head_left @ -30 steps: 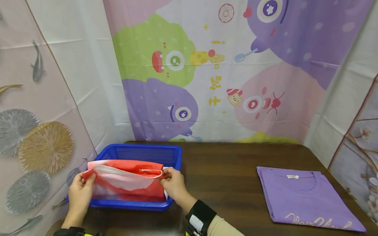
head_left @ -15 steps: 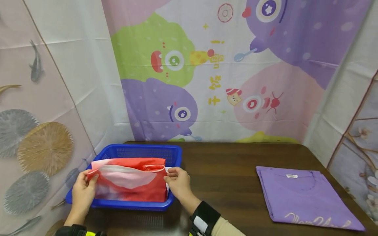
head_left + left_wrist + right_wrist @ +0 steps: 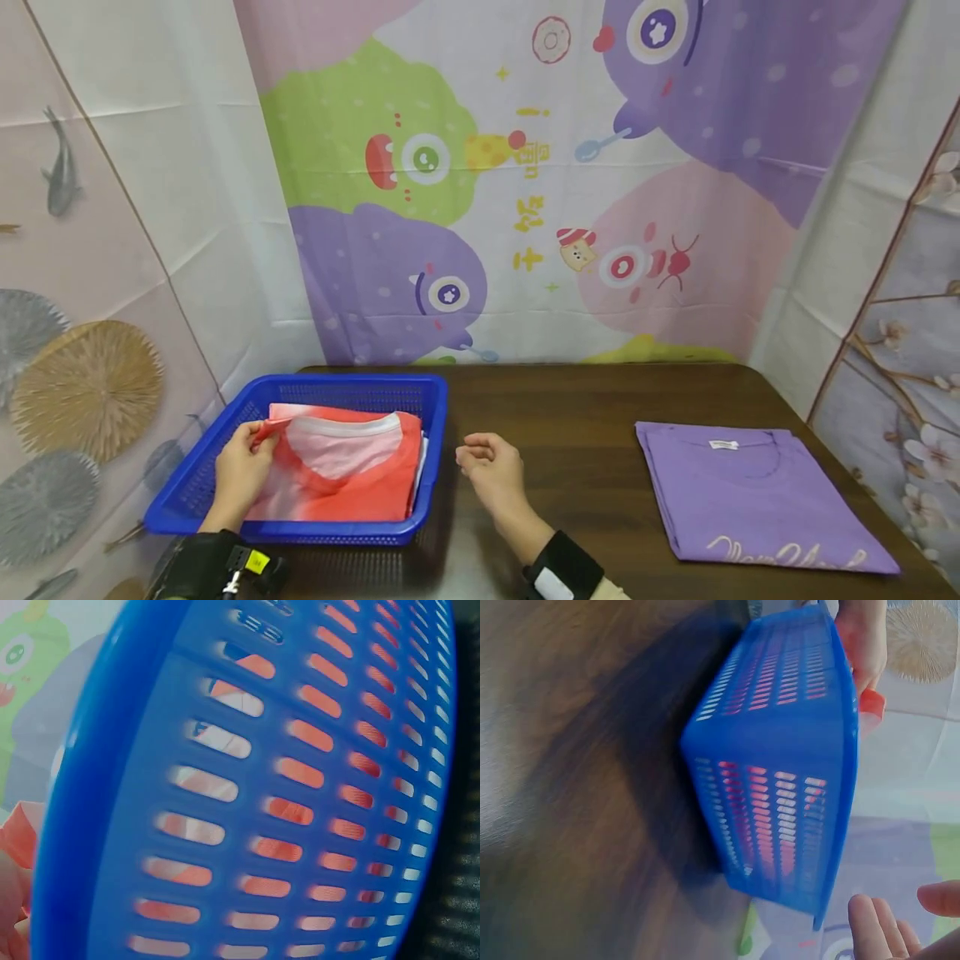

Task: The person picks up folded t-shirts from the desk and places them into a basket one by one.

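Orange-pink folded shirt [image 3: 341, 467] lying in the blue basket [image 3: 225, 521].
My left hand [image 3: 242, 468] pinches its corner, flattening it; my right hand [image 3: 487, 472] hovers loose and empty over the worktop [image 3: 570, 467].

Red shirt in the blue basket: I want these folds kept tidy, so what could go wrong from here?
The left hand alone pinches the red shirt at one edge; tugging could pull the fold askew. A white layer shows at the shirt's right side by the blue basket wall and could bunch there. The right hand hovers over the table, holding nothing, so nothing steadies that side.
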Demonstrator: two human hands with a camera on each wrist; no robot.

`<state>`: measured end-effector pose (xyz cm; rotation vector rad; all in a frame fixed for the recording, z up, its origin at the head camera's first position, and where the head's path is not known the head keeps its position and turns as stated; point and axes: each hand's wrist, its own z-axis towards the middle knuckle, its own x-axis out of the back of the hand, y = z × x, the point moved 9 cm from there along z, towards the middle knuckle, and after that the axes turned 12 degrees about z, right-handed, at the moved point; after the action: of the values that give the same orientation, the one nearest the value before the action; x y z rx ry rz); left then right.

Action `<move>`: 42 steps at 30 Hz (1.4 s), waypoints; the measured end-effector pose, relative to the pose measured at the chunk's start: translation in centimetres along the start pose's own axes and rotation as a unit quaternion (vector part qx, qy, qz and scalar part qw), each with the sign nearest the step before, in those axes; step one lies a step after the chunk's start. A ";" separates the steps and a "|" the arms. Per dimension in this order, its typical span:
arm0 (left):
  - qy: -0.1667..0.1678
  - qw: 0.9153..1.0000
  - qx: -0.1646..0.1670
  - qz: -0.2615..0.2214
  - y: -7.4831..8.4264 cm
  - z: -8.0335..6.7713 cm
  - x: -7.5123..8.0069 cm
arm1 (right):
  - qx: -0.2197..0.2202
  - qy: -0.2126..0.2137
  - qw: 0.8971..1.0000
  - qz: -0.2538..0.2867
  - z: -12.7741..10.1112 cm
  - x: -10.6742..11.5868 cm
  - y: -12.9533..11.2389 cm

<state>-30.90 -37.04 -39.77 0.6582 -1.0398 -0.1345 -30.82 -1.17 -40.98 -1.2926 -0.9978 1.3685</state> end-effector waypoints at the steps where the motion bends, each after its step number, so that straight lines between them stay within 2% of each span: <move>1: -0.005 1.000 0.001 0.000 -0.1 0.0 -0.1 | -0.007 0.000 1.000 0.003 -0.1 0.4 0.2; 6: -0.039 0.999 0.003 0.005 -0.8 0.1 -0.5 | -0.046 -0.003 0.999 0.005 -0.4 2.1 1.4; 13: -0.119 0.991 0.046 0.037 -3.4 0.2 -1.2 | -0.085 -0.011 0.996 0.014 -1.8 5.2 2.8; 16: -0.134 0.989 0.044 0.039 -3.5 0.4 -1.2 | -0.106 -0.004 0.994 0.030 -2.3 6.7 3.5; 21: -0.140 0.989 0.030 0.041 -2.8 0.4 -0.9 | -0.125 0.014 0.991 0.043 -2.6 8.3 4.2; 31: -0.141 0.989 0.031 0.034 -2.1 -0.3 -0.6 | -0.137 -0.001 0.990 0.045 -3.3 8.1 4.2; 39: -0.147 0.989 0.010 0.005 0.9 -2.2 -0.5 | -0.148 -0.005 0.987 0.060 -3.6 8.2 4.6; 42: -0.128 0.991 0.001 -0.024 2.4 -3.2 -0.3 | -0.157 -0.015 0.985 0.063 -3.8 8.1 4.8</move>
<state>-28.93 -33.56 -39.71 0.6802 -1.2716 -0.2659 -27.33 5.65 -47.63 -1.5954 -1.2048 1.3656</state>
